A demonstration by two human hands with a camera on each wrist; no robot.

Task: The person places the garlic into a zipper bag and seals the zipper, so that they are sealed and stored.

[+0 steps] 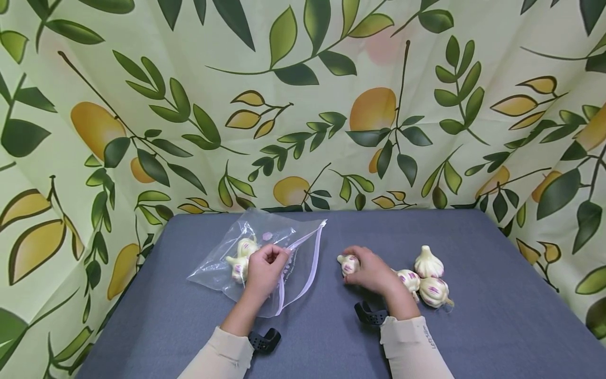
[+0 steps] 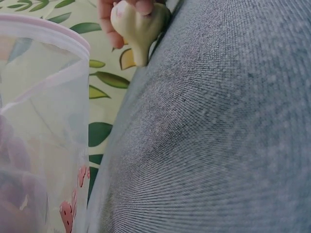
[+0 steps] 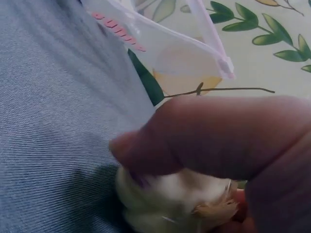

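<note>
A clear zip bag (image 1: 213,271) with a pale purple rim lies on the table at left, its mouth parted toward the right. Two garlic bulbs (image 1: 239,268) are inside it. My left hand (image 1: 266,267) pinches the bag near its mouth; the left wrist view shows the bag's side (image 2: 58,121) close up. To the right of the mouth, my right hand (image 1: 374,269) holds a white and purple garlic bulb (image 1: 349,265) low over the table. In the right wrist view the thumb lies across that bulb (image 3: 165,199); most of the other fingers are hidden.
Three more garlic bulbs sit together right of my right hand: one upright (image 1: 428,263), one low in front (image 1: 434,292), one partly behind the wrist (image 1: 408,280). The grey table (image 1: 331,342) ends at a leaf-and-fruit patterned curtain (image 1: 312,147).
</note>
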